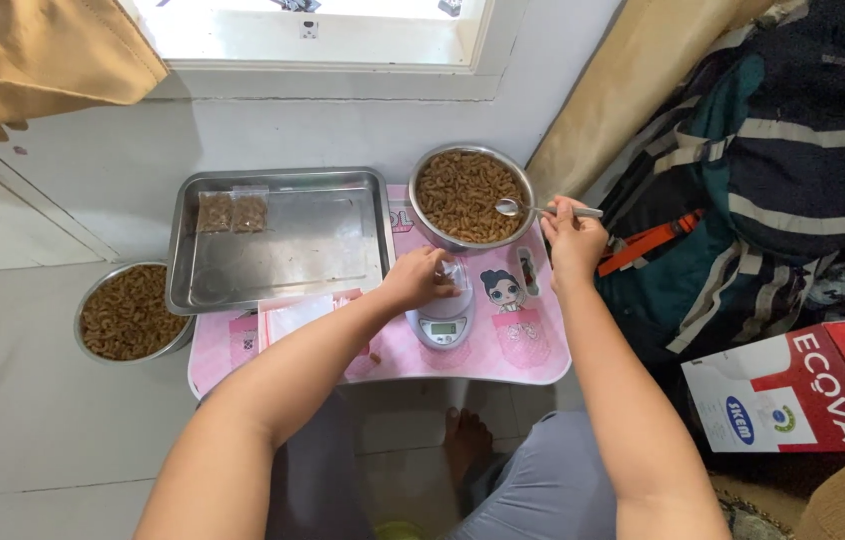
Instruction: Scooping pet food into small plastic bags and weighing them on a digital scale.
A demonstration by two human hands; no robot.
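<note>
On the small pink table (533,365), a kitchen scale (442,322) sits near the front edge, and the left hand (421,279) rests over its platform, fingers pinched on a small clear bag (454,272) held just above or on the scale; whether the bag touches the platform cannot be told. The right hand (573,238) is clenched around the handle of a metal spoon (543,209), whose bowl lies over the near rim of a round steel bowl (472,195) at the back of the table. That bowl is filled with brown curled snack pieces. Left of it, a rectangular steel tray (343,245) occupies the rest of the table top, with two small filled packets (232,212) lying side by side in its far left corner. A stack of clear bags (293,315) lies at the tray's near edge, just beside the left forearm. A second steel bowl (131,311) of the same snack stands on the tiled floor, left of the table. To the right, a red and white box (803,385) lies beside a heap of dark striped cloth (783,150).
</note>
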